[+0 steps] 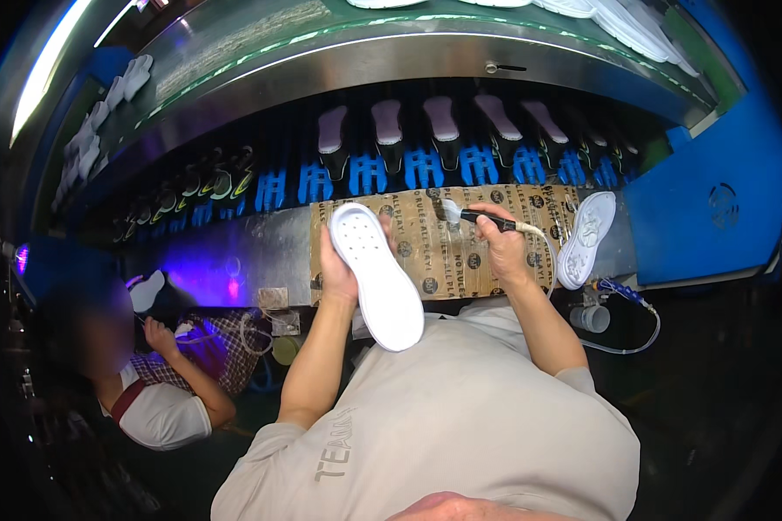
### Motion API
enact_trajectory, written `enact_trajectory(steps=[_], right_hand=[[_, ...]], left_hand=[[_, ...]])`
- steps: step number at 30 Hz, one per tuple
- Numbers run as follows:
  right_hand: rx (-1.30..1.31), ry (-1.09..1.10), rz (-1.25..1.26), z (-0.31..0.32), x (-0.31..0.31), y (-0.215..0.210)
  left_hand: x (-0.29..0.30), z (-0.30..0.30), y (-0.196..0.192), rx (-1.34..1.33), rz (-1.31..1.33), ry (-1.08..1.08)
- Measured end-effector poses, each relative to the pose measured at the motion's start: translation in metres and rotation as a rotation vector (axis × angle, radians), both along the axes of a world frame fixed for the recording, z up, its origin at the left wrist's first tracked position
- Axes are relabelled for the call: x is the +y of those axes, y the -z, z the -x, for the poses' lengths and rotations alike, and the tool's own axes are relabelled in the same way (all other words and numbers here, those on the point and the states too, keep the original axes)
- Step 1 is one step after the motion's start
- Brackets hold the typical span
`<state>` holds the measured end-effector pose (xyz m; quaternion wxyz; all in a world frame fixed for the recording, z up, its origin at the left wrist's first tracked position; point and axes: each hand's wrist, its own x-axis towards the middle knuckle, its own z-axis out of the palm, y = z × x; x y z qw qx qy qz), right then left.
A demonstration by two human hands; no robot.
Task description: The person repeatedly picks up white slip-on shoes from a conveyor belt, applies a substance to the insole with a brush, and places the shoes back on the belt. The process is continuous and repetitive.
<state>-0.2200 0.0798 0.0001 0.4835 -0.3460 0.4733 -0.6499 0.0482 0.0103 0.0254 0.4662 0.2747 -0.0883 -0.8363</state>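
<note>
A white shoe sole [376, 282] rests in my left hand [336, 265], its hollow inner side turned up and a cluster of small holes at the far end. My fingers wrap its left edge and fingertips show on the right edge. My right hand [504, 247] grips a brush [488, 219] with a black handle, pale bristles and a thin tube trailing from its back end. The bristles hover over or touch the brown cardboard [460, 269] on the bench; which, I cannot tell. Right of the cardboard lies another white sole [587, 239], apart from both hands.
Behind the bench, blue holders [423, 169] carry several shoe uppers [445, 122] with purplish bottoms. Above runs a green belt [295, 43] with white soles. A blue panel [712, 208] stands right; a cup [590, 319] hangs near a hose. A co-worker [169, 391] sits left under violet light.
</note>
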Motion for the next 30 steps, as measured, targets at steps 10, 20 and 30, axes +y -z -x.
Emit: enact_trajectory(steps=[10, 20, 30], right_hand=[[0.946, 0.031, 0.482, -0.068, -0.047, -0.059], [0.809, -0.18, 0.357, -0.052, -0.049, -0.065], [1.09, -0.234, 0.669, -0.061, -0.038, -0.074]], left_hand=[[0.012, 0.029, 0.009, -0.027, 0.119, 0.201], [-0.001, 0.033, 0.007, 0.014, 0.153, 0.187], [-0.02, 0.041, -0.013, 0.101, 0.205, 0.061]])
